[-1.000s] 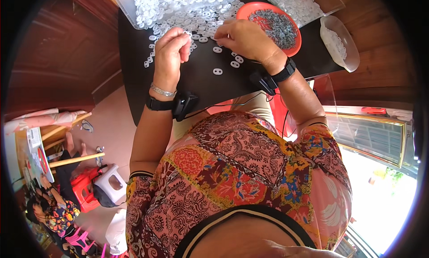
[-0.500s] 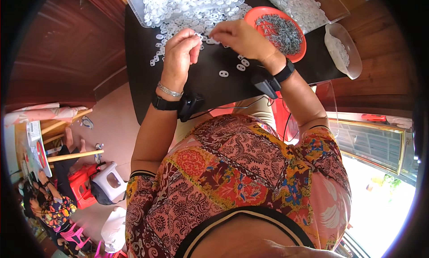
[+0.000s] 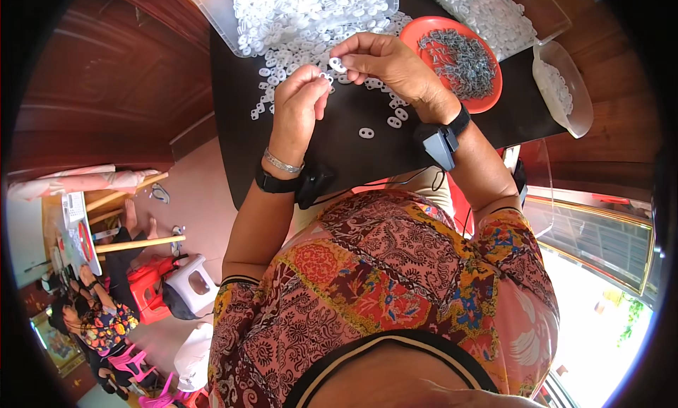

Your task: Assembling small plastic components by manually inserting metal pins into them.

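My left hand [image 3: 300, 101] and my right hand [image 3: 385, 62] are raised close together above a black table [image 3: 353, 154]. My right hand pinches a small white plastic ring piece [image 3: 337, 64] between thumb and fingers. My left hand's fingertips are closed on something tiny right beside it, too small to name. A heap of the same white plastic pieces [image 3: 304, 27] lies on the table just beyond my hands. A few loose white pieces [image 3: 385, 122] lie under my right wrist. Both wrists carry dark bands with small devices.
A red plate [image 3: 487, 101] of small grey metal parts stands at the right of my hands. A clear bowl [image 3: 575, 118] with white pieces sits further right. Clear tubs [image 3: 212, 16] hold more white pieces at the back. Another person sits on the floor at lower left, by plastic stools [image 3: 187, 284].
My hands have risen from the table and come together. The right hand moved left, away from the red plate, with a white piece in its fingers.
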